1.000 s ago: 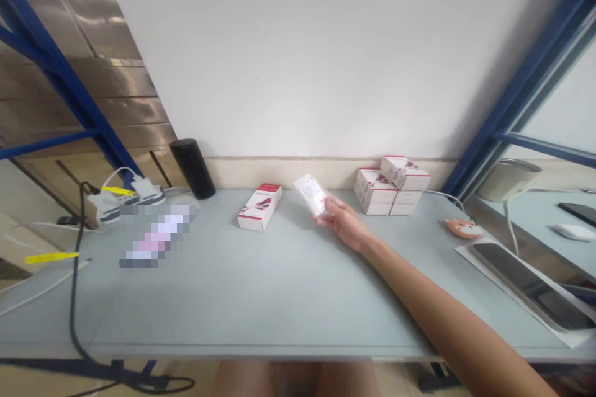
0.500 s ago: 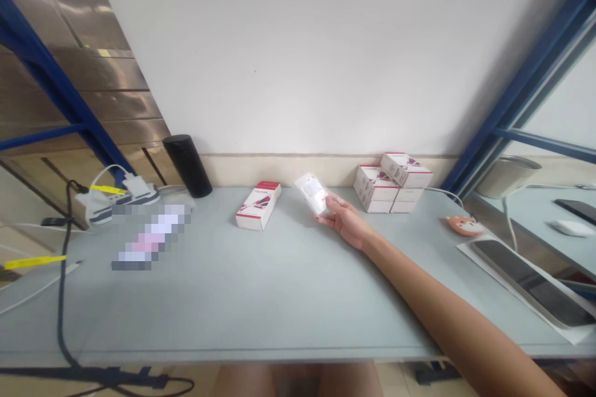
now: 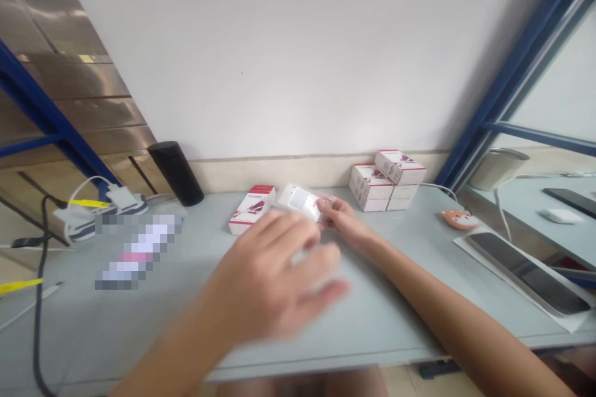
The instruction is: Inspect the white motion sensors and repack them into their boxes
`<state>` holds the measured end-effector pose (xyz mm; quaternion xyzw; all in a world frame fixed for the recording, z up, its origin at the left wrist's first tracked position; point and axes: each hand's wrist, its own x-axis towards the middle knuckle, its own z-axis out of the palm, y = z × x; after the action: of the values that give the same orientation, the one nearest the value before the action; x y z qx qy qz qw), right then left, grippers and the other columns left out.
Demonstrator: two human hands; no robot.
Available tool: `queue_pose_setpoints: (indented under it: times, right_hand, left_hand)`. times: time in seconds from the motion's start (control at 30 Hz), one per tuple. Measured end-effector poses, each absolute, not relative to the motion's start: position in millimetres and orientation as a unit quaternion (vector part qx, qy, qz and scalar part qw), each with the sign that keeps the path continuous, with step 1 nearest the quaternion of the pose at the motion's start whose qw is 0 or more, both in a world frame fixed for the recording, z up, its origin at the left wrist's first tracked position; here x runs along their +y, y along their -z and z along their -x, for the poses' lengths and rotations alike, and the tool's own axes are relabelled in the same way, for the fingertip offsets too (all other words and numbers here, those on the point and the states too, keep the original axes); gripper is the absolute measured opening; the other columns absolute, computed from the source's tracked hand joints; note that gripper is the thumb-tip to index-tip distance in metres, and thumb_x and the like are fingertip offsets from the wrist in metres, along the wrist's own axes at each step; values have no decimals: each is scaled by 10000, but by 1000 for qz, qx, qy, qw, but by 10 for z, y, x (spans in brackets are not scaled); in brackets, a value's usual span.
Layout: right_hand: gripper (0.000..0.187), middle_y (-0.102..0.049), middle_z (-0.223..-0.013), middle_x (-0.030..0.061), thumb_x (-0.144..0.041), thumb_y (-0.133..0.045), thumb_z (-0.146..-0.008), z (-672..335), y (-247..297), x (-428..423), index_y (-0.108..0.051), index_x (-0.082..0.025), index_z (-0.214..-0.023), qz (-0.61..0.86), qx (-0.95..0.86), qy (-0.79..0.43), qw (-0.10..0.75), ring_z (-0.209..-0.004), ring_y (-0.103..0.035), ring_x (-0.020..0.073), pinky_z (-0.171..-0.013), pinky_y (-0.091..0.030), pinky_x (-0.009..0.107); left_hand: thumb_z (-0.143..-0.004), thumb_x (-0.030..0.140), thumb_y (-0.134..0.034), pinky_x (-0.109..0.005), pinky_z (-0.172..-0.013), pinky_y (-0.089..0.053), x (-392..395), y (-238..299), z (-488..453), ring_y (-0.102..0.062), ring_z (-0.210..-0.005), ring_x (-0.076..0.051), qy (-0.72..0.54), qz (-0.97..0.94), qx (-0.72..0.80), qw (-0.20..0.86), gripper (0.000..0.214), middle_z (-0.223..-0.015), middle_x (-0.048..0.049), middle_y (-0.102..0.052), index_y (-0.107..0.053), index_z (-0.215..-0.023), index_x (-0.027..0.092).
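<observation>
My right hand (image 3: 339,218) pinches the right end of a white plastic device in a clear bag (image 3: 298,200), with the thumb on top. A pale rectangular window shows on the device's face. In front of it, nearer the camera, is my left hand (image 3: 284,270), blurred by motion, its fingers bent and apart with nothing seen in them. It covers part of the device's lower edge. Just left of the device lies a white and red box (image 3: 251,208), its near end partly behind my left hand.
Several similar boxes (image 3: 388,180) are stacked by the wall, right of my right hand. On the left are a black cylinder (image 3: 176,172), a power strip (image 3: 107,216) with cables and a pixelated phone-like object (image 3: 139,251). An orange animal-shaped item (image 3: 459,219) and a dark slab (image 3: 526,273) lie at right.
My left hand has come into view from below and reached up towards the device. My right hand still holds the device, now turned more level and closer to the single box. The view has shifted slightly.
</observation>
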<state>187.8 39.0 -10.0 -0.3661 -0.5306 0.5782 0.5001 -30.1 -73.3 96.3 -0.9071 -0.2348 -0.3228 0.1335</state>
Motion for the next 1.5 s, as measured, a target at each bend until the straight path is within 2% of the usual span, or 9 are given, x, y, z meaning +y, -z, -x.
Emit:
queue_pose_setpoints:
  times: [0.17,0.3,0.43,0.63,0.8,0.93,1.03,1.27,1.5]
  right_hand:
    - [537,-702,-907,33,-607,-784,-822,-1813,7,298,-659,-190,-1137,389,-580,-541,467,-734,-627,154,-644,-510,268]
    - [523,-681,-928,23,-616,-699,-889,-1795,57,313,-584,-202,-1187,397,-598,-529,452,-726,-639,151,-641,-526,280]
    - [469,-644,-934,-2,-568,-657,-926,-1799,83,316,-566,-218,-1225,470,-603,-475,435,-645,-650,137,-629,-515,299]
    - [402,-659,-789,11,-601,-640,-934,-1765,12,271,-623,-201,-981,474,-596,-500,413,-675,-629,166,-674,-498,323]
    - [478,-701,-887,13,-628,-678,-920,-1774,-12,239,-613,-227,-1172,485,-524,-575,400,-678,-638,149,-716,-490,317]
    - [446,-669,-731,16,-622,-720,-889,-1805,-1,247,-652,-180,-900,452,-543,-592,387,-669,-607,152,-717,-461,309]
    - [417,-651,-727,11,-595,-720,-882,-1798,0,242,-633,-189,-836,480,-565,-540,398,-678,-587,158,-690,-443,308]
    - [221,-720,-833,50,-419,-593,-969,-1731,-59,162,-686,-221,-936,507,-670,-298,454,-726,-600,196,-688,-462,336]
    - [170,-702,-831,53,-367,-555,-975,-1753,-131,147,-623,-231,-899,524,-654,-246,486,-732,-604,205,-706,-473,343]
  left_hand:
    - [-868,278,-777,-539,-1085,-443,107,-452,308,-566,-1291,-373,143,908,-360,160,724,-1364,-145,-598,-454,-1517,278]
    - [-916,179,-637,-458,-969,-491,363,-92,367,-658,-1135,-319,127,903,-398,101,584,-1238,-114,-686,-476,-1475,229]
    - [-894,147,-621,-433,-929,-508,323,71,446,-672,-1118,-307,177,882,-428,84,592,-1299,-112,-675,-476,-1464,219]
    - [-921,152,-607,-408,-886,-512,269,91,531,-681,-1064,-274,195,889,-407,81,525,-1256,-78,-681,-508,-1428,247]
    - [-911,140,-646,-394,-895,-507,262,66,555,-667,-1092,-273,223,886,-390,112,543,-1245,-78,-679,-511,-1427,241]
    - [-913,147,-657,-419,-921,-506,238,53,550,-662,-1089,-279,205,893,-383,113,576,-1267,-84,-673,-494,-1457,241]
    - [-913,137,-639,-429,-938,-510,225,67,538,-660,-1112,-288,200,894,-388,97,600,-1300,-87,-664,-479,-1478,259]
    - [-868,134,-640,-400,-956,-553,229,55,534,-657,-1184,-272,263,865,-424,-51,664,-1514,-76,-505,-489,-1477,351]
    - [-918,369,-702,-400,-963,-547,180,-74,477,-675,-1131,-275,339,805,-436,-217,450,-1259,-68,-701,-592,-1347,291]
